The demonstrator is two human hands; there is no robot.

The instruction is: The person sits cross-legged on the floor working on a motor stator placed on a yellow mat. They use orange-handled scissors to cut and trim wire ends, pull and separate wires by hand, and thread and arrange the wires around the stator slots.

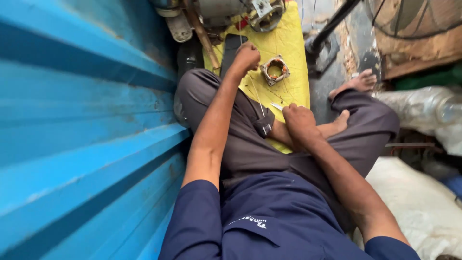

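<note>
both hands fisted, left hand (246, 55) outstretched, right hand (299, 120) nearer

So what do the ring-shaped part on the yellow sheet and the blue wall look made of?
The ring-shaped part looks like grey metal wound with copper-coloured wire, judging by the orange-brown coils round its opening. The blue wall looks like painted corrugated sheet metal: ribbed, with scuffs. The yellow sheet could be plastic or cloth.

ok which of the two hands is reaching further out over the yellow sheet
The left hand, arm stretched out beside the small ring-shaped motor part on the yellow sheet; the right hand stays back near the knee.
</note>
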